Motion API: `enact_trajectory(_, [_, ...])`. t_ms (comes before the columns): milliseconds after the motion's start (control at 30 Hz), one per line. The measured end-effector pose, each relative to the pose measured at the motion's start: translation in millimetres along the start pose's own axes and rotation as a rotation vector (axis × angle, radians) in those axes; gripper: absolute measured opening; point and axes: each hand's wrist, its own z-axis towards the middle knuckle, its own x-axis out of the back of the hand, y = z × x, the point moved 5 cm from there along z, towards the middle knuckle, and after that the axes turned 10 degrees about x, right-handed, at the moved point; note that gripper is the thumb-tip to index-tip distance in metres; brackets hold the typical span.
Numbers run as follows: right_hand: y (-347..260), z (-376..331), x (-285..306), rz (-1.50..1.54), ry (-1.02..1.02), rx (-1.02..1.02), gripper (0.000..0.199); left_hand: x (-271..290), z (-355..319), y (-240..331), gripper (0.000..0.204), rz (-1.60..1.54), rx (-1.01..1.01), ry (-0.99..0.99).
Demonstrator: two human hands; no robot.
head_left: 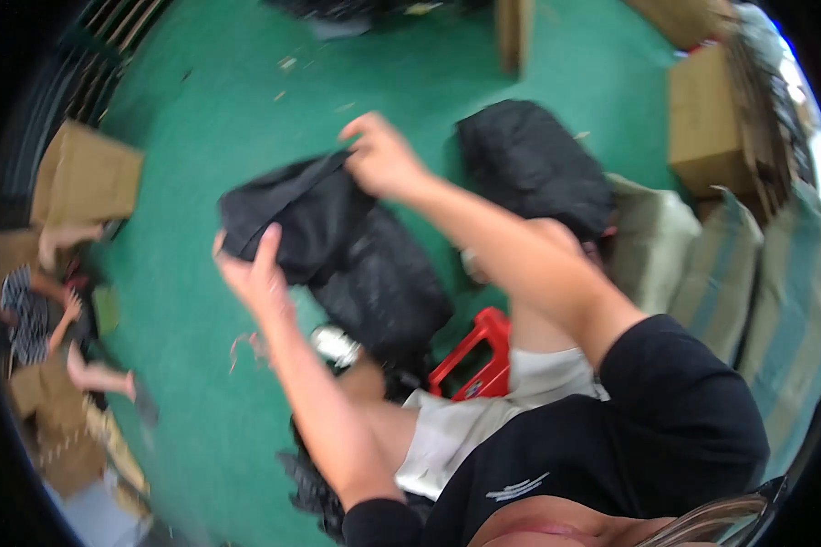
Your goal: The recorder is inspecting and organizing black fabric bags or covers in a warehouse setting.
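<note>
Head view: black garment (292,214) stretched between left hand (251,273) and right hand (383,159).

A bundle of cloth (292,214) sat at the centre, the left hand (254,273) at its seven o'clock edge, the right hand (380,159) at its two o'clock corner. A filled sack (531,164) lay at three o'clock of it. A plastic stool (476,357) stood at five o'clock. A cardboard sheet (87,175) lay at nine o'clock, and a cardboard box (705,123) well off past the sack.
</note>
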Motion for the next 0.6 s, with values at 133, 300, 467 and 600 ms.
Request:
enact_trajectory(133, [-25.6, -12.5, -17.3, 0.009, -0.066, 0.044, 0.040, 18.4, 3.1, -11.9, 0.081, 0.108, -0.157, 0.025])
enact_trajectory(300, [-41.8, -16.4, -19.0, -0.084, -0.120, 0.003, 0.017, 8.6, -1.9, -1.4, 0.057, 0.083, -0.080, 0.091])
enact_trajectory(467, [-48.9, -14.6, -14.8, -0.026, -0.014, 0.094, 0.016, 38.0, 9.6, -12.8, 0.040, 0.180, -0.084, 0.173])
enact_trajectory(600, [-41.5, -8.8, -14.1, 0.110, 0.022, 0.082, 0.016, 35.5, 5.4, 0.1, 0.037, 0.094, -0.073, 0.139])
